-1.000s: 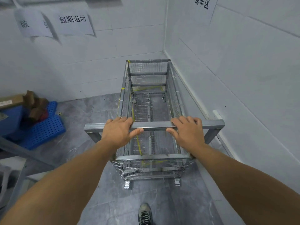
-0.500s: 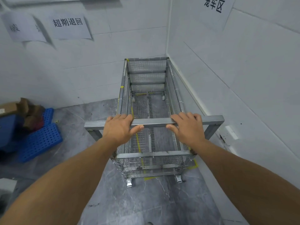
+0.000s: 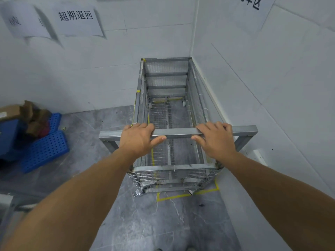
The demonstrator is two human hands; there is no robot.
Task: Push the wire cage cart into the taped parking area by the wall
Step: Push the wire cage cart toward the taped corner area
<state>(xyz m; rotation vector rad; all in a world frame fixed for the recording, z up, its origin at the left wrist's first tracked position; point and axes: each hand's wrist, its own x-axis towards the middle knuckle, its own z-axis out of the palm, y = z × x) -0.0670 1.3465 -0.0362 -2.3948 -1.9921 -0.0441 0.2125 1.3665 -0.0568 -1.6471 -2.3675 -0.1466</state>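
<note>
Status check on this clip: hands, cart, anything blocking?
Left hand and right hand gripping handle bar. Cart in corner, near end over yellow tape. Nothing blocking.

White panelled walls (image 3: 90,73) are meeting in a corner at 12 o'clock. Paper signs (image 3: 76,20) are hanging at 10 and 1 o'clock. Grey marbled floor (image 3: 154,223) is spreading below. At 9 o'clock, blue perforated pallets (image 3: 45,149) are lying flat, bearing what appears to be torn cardboard (image 3: 27,113).

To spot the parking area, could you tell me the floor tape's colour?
Yellow; the tape shows best in the head view.
</note>
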